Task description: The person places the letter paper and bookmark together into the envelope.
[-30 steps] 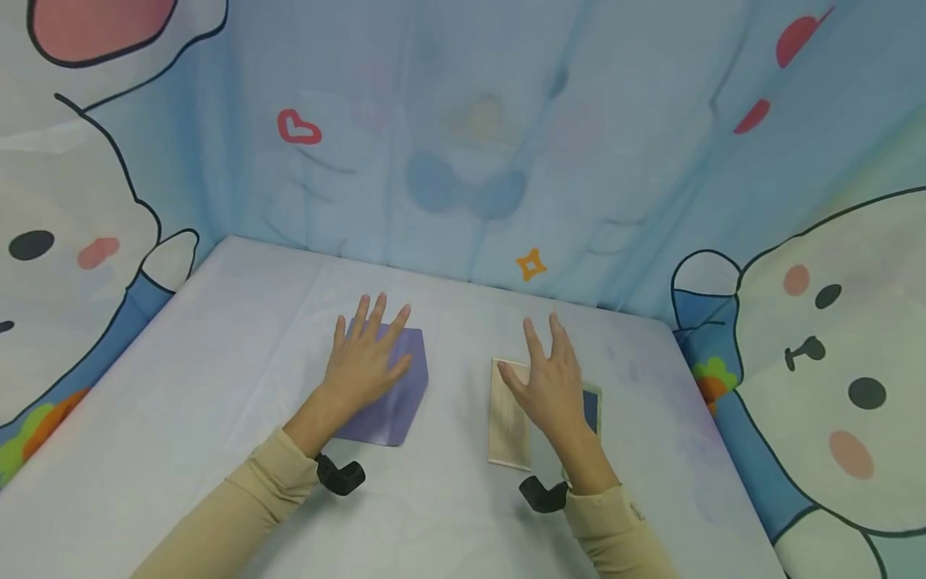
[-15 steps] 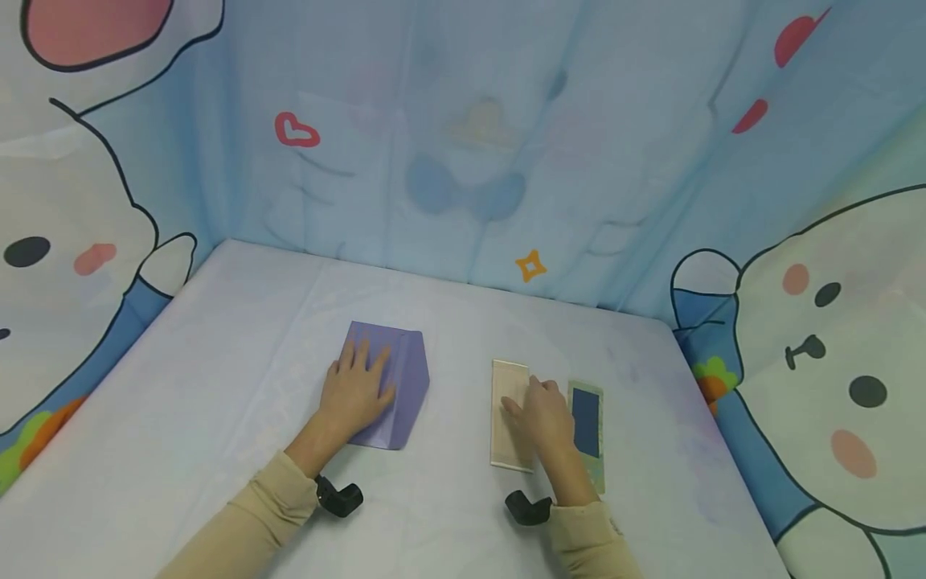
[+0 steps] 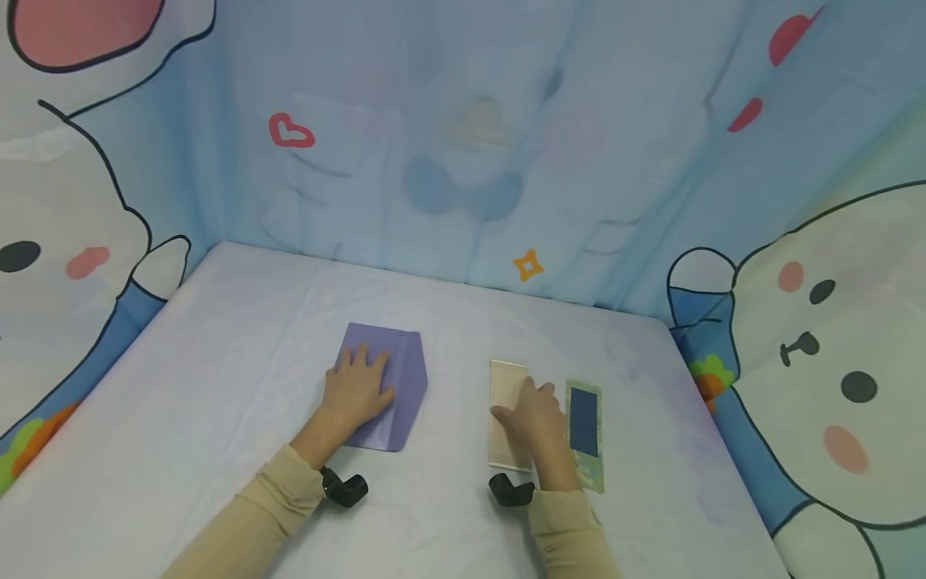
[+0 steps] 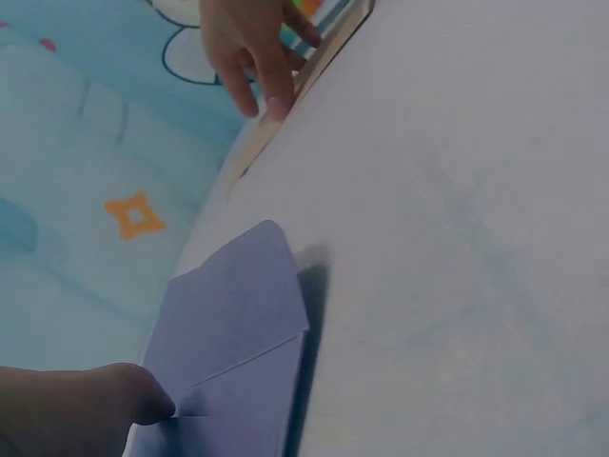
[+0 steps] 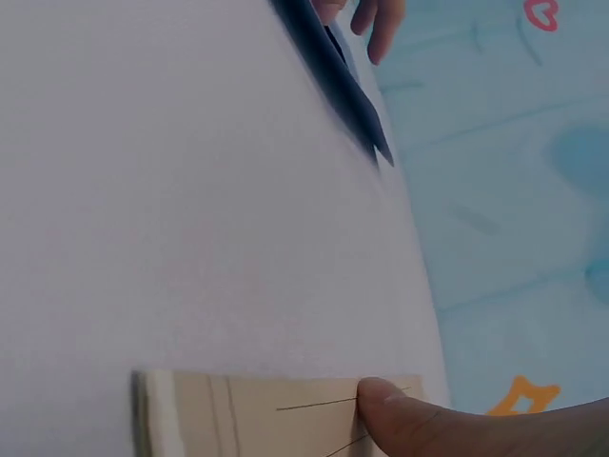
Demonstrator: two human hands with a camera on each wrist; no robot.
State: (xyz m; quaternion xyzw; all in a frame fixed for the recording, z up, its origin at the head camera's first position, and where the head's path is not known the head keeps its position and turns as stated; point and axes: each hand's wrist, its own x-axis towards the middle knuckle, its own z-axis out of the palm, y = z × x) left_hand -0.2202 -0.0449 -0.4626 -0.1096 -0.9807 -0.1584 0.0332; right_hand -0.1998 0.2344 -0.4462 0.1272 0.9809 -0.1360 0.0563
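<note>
A purple envelope (image 3: 410,386) with a folded flap lies on the left of the white table. My left hand (image 3: 354,394) rests on it, fingers spread over the paper; in the left wrist view, the left thumb (image 4: 143,392) presses near a crease. Farther right lies a narrow beige wood-grain piece (image 3: 506,386), which looks layered at its end in the right wrist view. My right hand (image 3: 538,418) bends over it, the right thumb (image 5: 381,405) at its left edge and the fingers toward the other side. Some right fingertips are hidden in the head view.
Just right of my right hand lies a green card (image 3: 593,470) with a dark blue panel. The white table (image 3: 434,515) ends at the back against a printed blue curtain (image 3: 463,121). A black wrist camera (image 3: 345,488) sits on my left wrist.
My right hand has come down from above onto the wood-grain piece, its fingers bending and uncovering the green card. My left hand has drawn back slightly and settled on the envelope.
</note>
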